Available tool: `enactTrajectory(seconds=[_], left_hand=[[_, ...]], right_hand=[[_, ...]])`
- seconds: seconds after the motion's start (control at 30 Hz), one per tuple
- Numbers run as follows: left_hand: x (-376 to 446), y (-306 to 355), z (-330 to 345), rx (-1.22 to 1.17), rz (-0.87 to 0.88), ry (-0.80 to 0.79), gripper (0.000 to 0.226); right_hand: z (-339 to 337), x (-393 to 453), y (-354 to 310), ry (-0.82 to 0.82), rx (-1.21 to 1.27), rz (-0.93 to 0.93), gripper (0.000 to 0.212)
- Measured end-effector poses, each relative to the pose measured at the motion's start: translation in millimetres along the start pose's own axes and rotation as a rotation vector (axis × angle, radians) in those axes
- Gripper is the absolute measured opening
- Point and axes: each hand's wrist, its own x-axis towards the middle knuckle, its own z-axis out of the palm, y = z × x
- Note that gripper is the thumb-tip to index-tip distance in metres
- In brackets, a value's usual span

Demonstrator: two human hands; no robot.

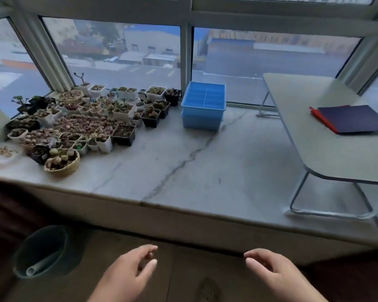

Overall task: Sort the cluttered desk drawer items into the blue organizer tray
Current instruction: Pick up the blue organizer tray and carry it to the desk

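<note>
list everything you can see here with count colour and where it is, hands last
organizer tray: what looks like two stacked, blue, top one with empty compartments, on the marble sill by the window frame
potted succulents: many, in white and black pots, crowded on the left of the sill
woven basket: one, tan, holds succulents, at the near edge of the cluster
marble sill: one, pale grey with dark veins
folding table: one, grey top on metal legs, right side of the sill
folders: one dark blue over one red, on the folding table
bin: one, dark, on the floor lower left, a rolled paper inside
left hand: empty, fingers relaxed, low over the floor
right hand: empty, fingers relaxed, beside it
</note>
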Motion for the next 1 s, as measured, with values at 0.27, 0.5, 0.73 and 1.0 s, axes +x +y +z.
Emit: enactTrajectory(seconds=[0.27,0.5,0.73,1.0], left_hand=[[163.6,54.5,-40.1,-0.089,0.056,-0.008,0.021],[299.3,55.6,-71.9,-0.102,0.11,-0.06,0.02],[527.3,67.7,-94.3,-0.239,0.111,-0.13,0.016],[720.6,125.8,-85.0,-0.322,-0.112,-0.026,0.035]], right_hand=[[-58.2,146.8,-54.6,0.021,0.025,-0.022,0.001],[-70.6,216.0,-84.3,0.047,0.1,0.096,0.004],[-64.7,280.8,-116.0,0.228,0.171,0.387,0.01],[-72.6,321.1,-150.9,0.36,0.288,0.431,0.012]])
